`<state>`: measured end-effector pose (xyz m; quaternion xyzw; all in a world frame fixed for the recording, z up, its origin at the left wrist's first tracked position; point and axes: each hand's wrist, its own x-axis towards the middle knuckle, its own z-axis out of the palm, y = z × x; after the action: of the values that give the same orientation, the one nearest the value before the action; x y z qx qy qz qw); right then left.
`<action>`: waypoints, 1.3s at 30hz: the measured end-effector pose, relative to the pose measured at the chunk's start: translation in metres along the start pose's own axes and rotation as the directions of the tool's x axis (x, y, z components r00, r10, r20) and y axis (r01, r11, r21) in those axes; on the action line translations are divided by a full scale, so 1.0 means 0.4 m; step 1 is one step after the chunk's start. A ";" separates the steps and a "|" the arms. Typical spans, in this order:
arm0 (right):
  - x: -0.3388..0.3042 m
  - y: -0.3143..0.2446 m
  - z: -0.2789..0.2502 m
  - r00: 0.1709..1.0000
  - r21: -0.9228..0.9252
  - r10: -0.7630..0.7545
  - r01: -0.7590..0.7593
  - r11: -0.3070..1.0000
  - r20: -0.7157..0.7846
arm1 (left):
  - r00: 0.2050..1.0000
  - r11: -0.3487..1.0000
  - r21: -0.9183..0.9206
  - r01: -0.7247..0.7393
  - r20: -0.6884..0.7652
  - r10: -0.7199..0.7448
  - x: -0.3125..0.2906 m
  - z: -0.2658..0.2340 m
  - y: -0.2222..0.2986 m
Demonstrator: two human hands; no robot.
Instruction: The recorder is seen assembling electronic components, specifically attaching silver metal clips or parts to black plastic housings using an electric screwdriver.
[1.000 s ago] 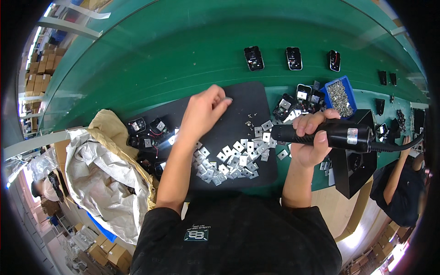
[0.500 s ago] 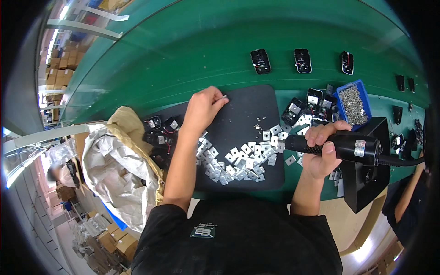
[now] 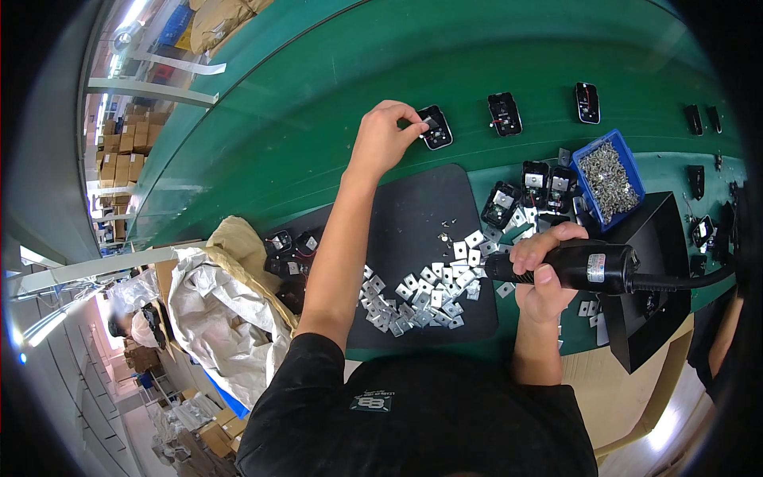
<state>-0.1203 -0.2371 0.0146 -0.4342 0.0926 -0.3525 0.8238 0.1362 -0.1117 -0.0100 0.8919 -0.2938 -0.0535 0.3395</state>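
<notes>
Reaching to the far side, my left hand (image 3: 389, 131) pinches a small metal plate (image 3: 430, 124) at the nearest-left black plastic housing (image 3: 438, 137); whether the plate touches it I cannot tell. My right hand (image 3: 544, 266) is wrapped round a black electric screwdriver (image 3: 584, 267), its cord running off to the right. Under the screwdriver's front end, a loose pile of silver square plates with holes (image 3: 429, 298) covers the near part of a black mat (image 3: 405, 207). A few tiny screws (image 3: 445, 236) lie on the mat.
Two more housings, one middle (image 3: 505, 115) and one right (image 3: 588, 103), lie on the green belt (image 3: 318, 111). A blue bin of screws (image 3: 608, 179) stands beside several filled housings (image 3: 536, 183). A black tray (image 3: 648, 294) is at right, a white sack (image 3: 226, 318) at left.
My left hand has moved forward and right from above the mat to the housing on the belt. The housings on the belt have shifted left in view. My right hand still grips the screwdriver.
</notes>
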 end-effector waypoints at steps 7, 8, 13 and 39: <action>0.001 0.010 0.006 1.000 -0.007 0.011 -0.011 1.000 0.013 | 0.997 0.991 0.114 -0.070 -0.025 0.073 0.006 0.047 -0.031; 0.001 0.011 0.006 1.000 -0.011 0.014 -0.013 1.000 0.015 | 0.997 0.992 0.111 -0.066 -0.027 0.070 0.008 0.050 -0.024; -0.004 0.015 0.012 1.000 -0.021 0.008 -0.007 1.000 0.012 | 0.988 0.999 -0.030 0.012 -0.153 -0.016 0.009 0.062 -0.020; -0.061 0.035 0.147 0.969 0.119 0.021 -0.052 0.992 0.244 | 0.995 0.996 0.000 -0.089 -0.032 0.089 -0.519 -0.163 0.016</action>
<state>-0.1042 -0.1774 0.0357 -0.4200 -0.0230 -0.2868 0.8607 -0.0182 0.0381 0.0224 0.8785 -0.3278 -0.0241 0.3468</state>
